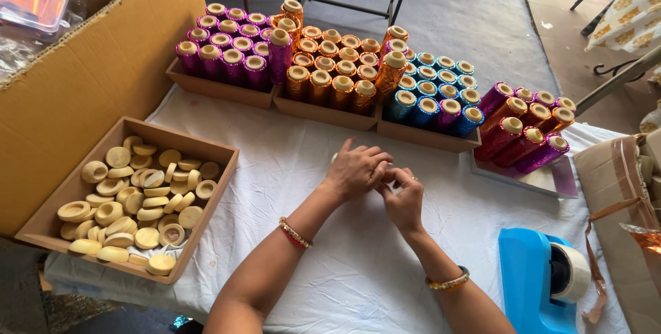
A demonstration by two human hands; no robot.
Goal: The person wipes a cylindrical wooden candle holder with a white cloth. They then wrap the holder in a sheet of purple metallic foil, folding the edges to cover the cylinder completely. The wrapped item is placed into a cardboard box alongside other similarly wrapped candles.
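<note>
My left hand (356,169) and my right hand (403,196) meet over the white cloth (289,169) in the middle of the table, fingertips pinched together on something small that the fingers hide. A pale ring shows just behind the left hand. Both wrists wear bangles. Behind the hands stand shallow cardboard trays packed with shiny foil-wrapped spools: purple spools (224,48), orange spools (334,65) and blue spools (434,93).
A wooden box (213,148) of pale round wooden rings (134,200) sits at left. A big cardboard carton (89,79) rises behind it. A blue tape dispenser (544,279) stands at lower right. More purple and orange spools (527,131) lie on a tray at right.
</note>
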